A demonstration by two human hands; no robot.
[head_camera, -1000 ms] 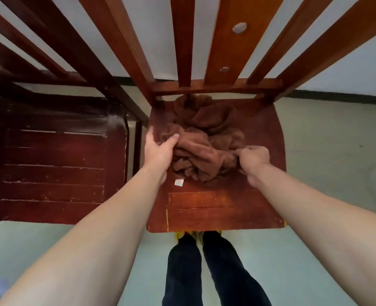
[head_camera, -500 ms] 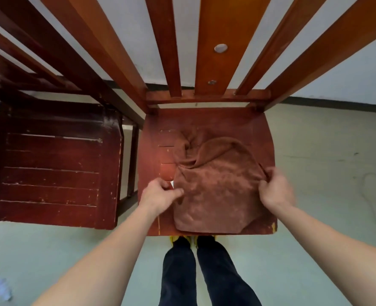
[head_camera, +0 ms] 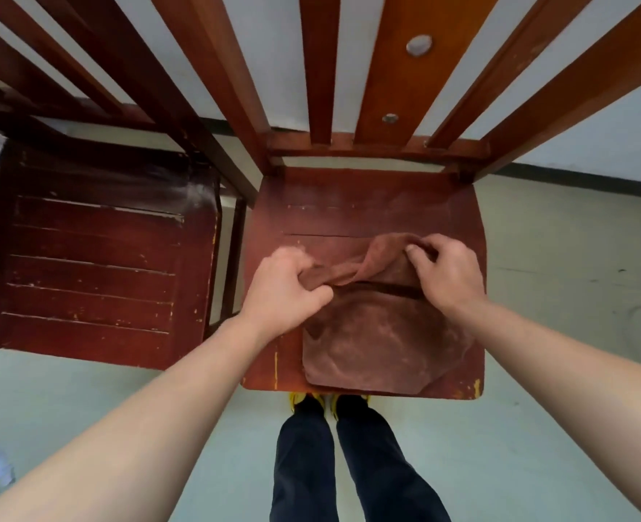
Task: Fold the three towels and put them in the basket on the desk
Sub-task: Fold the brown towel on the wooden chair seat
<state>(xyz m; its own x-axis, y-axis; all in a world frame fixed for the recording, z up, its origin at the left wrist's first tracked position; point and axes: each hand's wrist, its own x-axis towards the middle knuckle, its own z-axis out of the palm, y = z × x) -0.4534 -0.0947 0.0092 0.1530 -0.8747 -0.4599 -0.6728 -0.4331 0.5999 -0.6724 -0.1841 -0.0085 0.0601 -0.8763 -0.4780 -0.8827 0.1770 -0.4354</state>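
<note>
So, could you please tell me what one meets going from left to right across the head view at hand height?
Dark chair → left hand → brown towel → right hand → floor.

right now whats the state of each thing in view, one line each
brown towel: lying on the seat, near part spread flat, far edge lifted and bunched, fold not finished
left hand: closed on the towel's far left edge
right hand: pinching the towel's far right edge
red chair: upright, seat bearing the towel
dark chair: upright beside it, nothing on the seat
</note>
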